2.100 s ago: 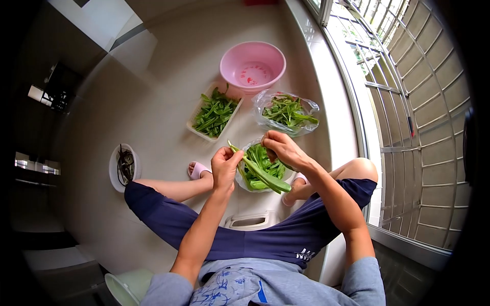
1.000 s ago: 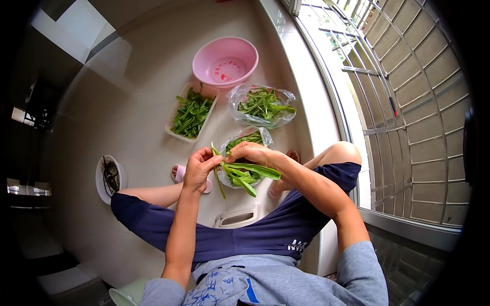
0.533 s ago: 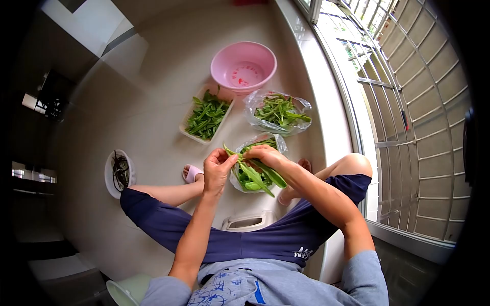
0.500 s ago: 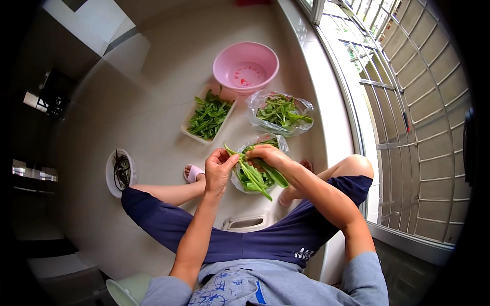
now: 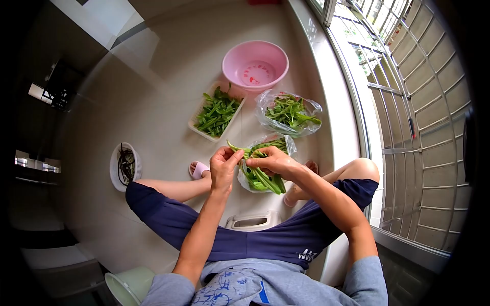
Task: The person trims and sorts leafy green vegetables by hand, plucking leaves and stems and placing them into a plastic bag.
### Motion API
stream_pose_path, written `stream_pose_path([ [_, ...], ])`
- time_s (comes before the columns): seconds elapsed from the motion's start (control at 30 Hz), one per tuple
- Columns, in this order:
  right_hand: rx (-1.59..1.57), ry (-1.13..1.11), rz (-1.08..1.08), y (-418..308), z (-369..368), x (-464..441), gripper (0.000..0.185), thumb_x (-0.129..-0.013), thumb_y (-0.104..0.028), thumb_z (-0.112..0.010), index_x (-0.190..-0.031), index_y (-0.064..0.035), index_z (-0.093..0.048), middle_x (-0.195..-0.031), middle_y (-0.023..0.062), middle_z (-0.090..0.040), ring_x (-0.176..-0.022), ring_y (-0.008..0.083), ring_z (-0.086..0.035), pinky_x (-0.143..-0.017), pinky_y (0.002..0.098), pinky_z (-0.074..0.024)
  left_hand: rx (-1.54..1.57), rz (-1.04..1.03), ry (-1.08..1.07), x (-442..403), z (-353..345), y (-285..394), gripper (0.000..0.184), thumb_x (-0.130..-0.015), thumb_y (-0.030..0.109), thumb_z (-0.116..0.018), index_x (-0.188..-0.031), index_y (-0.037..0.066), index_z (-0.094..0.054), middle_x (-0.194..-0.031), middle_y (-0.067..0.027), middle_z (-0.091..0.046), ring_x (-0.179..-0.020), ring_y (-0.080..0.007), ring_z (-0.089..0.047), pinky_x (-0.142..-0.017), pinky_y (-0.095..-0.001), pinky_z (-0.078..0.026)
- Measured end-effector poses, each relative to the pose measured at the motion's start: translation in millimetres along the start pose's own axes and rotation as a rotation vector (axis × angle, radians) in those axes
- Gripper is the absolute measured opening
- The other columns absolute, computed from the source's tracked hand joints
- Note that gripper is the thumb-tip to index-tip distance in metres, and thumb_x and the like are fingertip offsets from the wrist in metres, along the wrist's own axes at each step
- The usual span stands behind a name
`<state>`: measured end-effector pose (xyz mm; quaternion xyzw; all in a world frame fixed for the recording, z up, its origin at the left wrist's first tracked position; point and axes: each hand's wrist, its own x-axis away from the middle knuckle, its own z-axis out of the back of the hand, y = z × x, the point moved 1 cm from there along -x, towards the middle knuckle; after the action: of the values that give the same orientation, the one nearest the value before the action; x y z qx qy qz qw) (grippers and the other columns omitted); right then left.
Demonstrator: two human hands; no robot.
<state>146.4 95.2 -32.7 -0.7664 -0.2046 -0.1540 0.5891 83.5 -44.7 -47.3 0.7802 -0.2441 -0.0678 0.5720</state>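
Nearer to the left hand point(image 5: 225, 162) than two seconds ago, the right hand point(image 5: 277, 161) now has its fingertips just beside the left ones. Two hands work on one small bunch of leafy greens point(image 5: 274, 184); how many stalks it has, I cannot tell. Two clear plastic bags hold more greens: the near bag point(image 5: 291, 146) sits on the floor below the hands, and the far bag point(image 5: 262, 108) lies beyond it. One rectangular tray point(image 5: 201, 133), also full of greens, stands to the left of the far bag, with one pink basin point(image 5: 245, 57) behind them both. One white basket point(image 5: 138, 164) with dark, thin strands in it is beside the left knee. Both forearms reach forward and slant inward. The left hand is upright, thumb and forefinger pinched together on the stalk end, whose tip pokes up past them. The right hand comes in from the side, palm down, its thumb and fingers clamped on the same bunch, which hangs from the hands over the near bag, leaves slanting down to the right
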Motion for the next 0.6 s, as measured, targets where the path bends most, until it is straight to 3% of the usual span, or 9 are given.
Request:
stream_pose_path([
  [0.23, -0.064, -0.008, 0.009, 4, 6, -3, 0.012, -0.071, -0.017, -0.06, -0.071, -0.0054, -0.056, -0.05, -0.0041, -0.043, -0.039, 0.0024, -0.032, -0.036, 0.018, -0.0204, 0.136, 0.194, 0.022, -1, -1, -3, 0.008, -0.071, 0.006, -0.059, -0.075, 0.005, -0.052, -0.07, -0.0029, -0.055, -0.058, -0.0078, -0.05, -0.055, -0.0181, -0.04],
  [0.33, -0.227, -0.033, -0.01, 4, 4, -2, 0.009, -0.071, -0.014, -0.059, -0.072, -0.0054, -0.056, -0.051, -0.0034, -0.045, -0.038, 0.0032, -0.031, -0.036, 0.0179, -0.0201, 0.205, 0.24, -0.016, -2, 3, -7, 0.007, -0.073, 0.005, -0.056, -0.077, 0.006, -0.051, -0.072, -0.003, -0.056, -0.061, -0.0095, -0.052, -0.058, -0.0207, -0.042],
  [0.47, -0.515, 0.013, -0.001, 13, 8, -9, 0.009, -0.071, -0.009, -0.056, -0.077, -0.0026, -0.056, -0.067, 0.0048, -0.057, -0.054, 0.0114, -0.054, -0.049, 0.0213, -0.0436, 0.322, 0.27, -0.019, -1, -5, -5, 0.006, -0.075, 0.005, -0.052, -0.08, 0.009, -0.051, -0.074, -0.0025, -0.057, -0.066, -0.0111, -0.053, -0.062, -0.0238, -0.043],
  [0.6, -0.662, 0.086, 0.05, 11, 7, -9, 0.009, -0.07, -0.009, -0.056, -0.075, -0.0028, -0.055, -0.068, 0.005, -0.056, -0.057, 0.0125, -0.053, -0.053, 0.0221, -0.0438, 0.403, 0.306, 0.038, -1, -14, -3, 0.008, -0.075, 0.006, -0.053, -0.081, 0.011, -0.052, -0.074, -0.0024, -0.057, -0.066, -0.0112, -0.053, -0.062, -0.0245, -0.043],
])
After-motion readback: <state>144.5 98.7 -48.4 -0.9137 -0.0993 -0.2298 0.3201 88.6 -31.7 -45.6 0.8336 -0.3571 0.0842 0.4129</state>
